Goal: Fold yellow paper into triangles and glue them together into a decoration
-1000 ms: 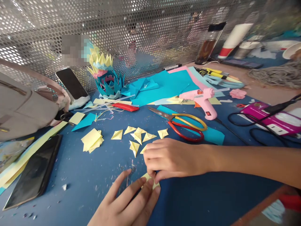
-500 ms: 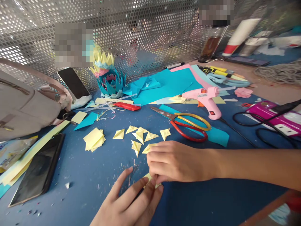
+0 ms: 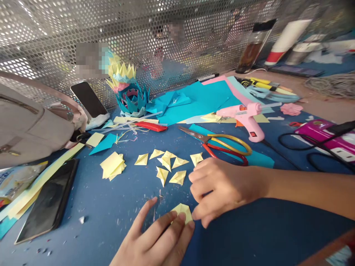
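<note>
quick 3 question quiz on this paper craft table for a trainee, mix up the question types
1. True or false: the left hand presses flat on the yellow folded paper.
2. Which tool lies nearest the right hand? A) scissors B) glue gun C) red utility knife
3. Fill in: the finished folded triangles on the blue table are ____ in colour.

Key: 1 true; 2 A; 3 yellow

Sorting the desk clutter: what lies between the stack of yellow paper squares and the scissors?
In the head view, seven small folded yellow triangles lie scattered on the blue table between the yellow squares and the scissors.
</note>
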A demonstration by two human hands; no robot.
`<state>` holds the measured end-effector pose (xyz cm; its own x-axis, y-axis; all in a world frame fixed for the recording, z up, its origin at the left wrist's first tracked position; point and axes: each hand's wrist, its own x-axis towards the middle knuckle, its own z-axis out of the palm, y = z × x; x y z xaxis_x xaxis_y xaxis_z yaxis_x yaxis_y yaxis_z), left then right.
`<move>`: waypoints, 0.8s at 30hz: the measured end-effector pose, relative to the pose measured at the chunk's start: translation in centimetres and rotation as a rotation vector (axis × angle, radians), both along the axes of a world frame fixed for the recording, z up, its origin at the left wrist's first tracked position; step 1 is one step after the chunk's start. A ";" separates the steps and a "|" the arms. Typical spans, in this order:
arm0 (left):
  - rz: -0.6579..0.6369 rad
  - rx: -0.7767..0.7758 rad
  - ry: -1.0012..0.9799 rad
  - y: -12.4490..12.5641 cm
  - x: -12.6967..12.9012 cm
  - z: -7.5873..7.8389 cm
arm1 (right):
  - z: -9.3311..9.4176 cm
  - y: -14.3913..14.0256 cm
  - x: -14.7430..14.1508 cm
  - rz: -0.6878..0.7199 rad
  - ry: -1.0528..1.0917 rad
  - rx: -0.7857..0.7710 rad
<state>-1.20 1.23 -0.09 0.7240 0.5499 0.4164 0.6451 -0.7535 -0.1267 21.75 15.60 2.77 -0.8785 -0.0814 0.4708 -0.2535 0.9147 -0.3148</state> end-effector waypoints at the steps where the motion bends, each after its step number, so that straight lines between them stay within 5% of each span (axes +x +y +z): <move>1: 0.009 -0.002 -0.013 0.0 -0.1 0.2 | 0.0 0.3 0.1 0.033 -0.012 -0.001; 6: 0.050 -0.037 -0.047 -0.3 0.2 0.1 | -0.4 1.0 0.0 0.091 -0.096 -0.008; 10: 0.081 -0.047 -0.117 -0.6 0.6 -0.5 | -0.6 1.1 0.0 0.009 -0.143 -0.021; 17: -0.013 -0.024 0.047 0.1 -0.6 0.4 | -0.7 0.4 -0.1 -0.107 -0.096 0.172; 20: -0.070 -0.024 0.127 0.3 -1.1 1.0 | -0.6 0.2 -0.3 -0.114 -0.073 0.133; 24: -0.050 -0.052 0.044 0.0 -0.9 0.3 | -0.2 0.1 -0.4 -0.079 0.042 0.252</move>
